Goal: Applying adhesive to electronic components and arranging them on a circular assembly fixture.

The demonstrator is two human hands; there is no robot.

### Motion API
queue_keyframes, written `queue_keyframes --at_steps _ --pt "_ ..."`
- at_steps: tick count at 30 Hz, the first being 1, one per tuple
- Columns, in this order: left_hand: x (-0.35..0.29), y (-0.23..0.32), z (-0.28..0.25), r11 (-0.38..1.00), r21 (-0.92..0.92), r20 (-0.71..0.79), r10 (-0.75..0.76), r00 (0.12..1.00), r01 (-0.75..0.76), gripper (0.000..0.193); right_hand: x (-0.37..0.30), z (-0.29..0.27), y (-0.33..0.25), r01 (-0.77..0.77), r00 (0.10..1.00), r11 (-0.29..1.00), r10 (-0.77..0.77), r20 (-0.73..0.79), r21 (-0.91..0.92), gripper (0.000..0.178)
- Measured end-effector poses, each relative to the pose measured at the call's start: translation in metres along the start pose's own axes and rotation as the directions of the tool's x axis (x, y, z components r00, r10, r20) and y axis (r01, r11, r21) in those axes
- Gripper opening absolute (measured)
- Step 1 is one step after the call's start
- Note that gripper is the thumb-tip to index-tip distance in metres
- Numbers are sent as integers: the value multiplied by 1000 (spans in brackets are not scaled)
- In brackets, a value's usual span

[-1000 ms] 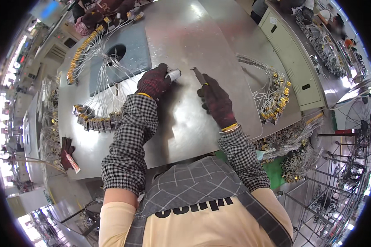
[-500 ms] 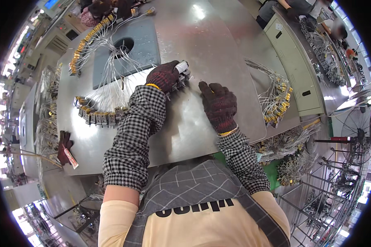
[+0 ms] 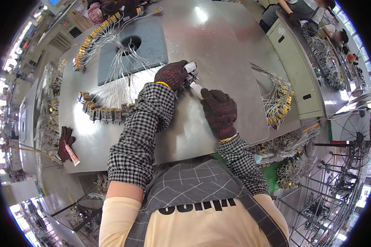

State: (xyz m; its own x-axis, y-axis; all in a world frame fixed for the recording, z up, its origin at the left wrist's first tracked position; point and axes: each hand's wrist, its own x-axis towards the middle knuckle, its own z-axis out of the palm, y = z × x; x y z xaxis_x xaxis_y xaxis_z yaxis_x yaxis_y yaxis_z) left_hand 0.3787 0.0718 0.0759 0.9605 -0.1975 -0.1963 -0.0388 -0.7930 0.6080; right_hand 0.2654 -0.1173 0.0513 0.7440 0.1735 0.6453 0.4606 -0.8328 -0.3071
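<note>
My left hand (image 3: 172, 75) is closed around a silvery metal part (image 3: 190, 68) over the steel table (image 3: 179, 144); my right hand (image 3: 219, 113) curls near it, its grip unclear. Dark lettering (image 3: 179, 209) crosses my cream shirt (image 3: 202, 230).

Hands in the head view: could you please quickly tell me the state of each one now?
Left hand: closed, holding a small silver-grey part.
Right hand: fingers bent; whether it holds something cannot be told.

one fisheye view looks down from head height, quite near above the steel worktable (image 3: 185, 142) and the checked apron (image 3: 193, 179).
</note>
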Motion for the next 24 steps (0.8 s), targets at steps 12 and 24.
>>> queue_keyframes --at_steps 12,24 --pt "2 2 0 1000 11 26 29 999 -29 65 -17 15 9 -646 760 622 468 450 443 27" --pt "1 2 -2 996 82 -31 48 998 -46 50 -24 25 -7 -177 976 956 140 168 235 25"
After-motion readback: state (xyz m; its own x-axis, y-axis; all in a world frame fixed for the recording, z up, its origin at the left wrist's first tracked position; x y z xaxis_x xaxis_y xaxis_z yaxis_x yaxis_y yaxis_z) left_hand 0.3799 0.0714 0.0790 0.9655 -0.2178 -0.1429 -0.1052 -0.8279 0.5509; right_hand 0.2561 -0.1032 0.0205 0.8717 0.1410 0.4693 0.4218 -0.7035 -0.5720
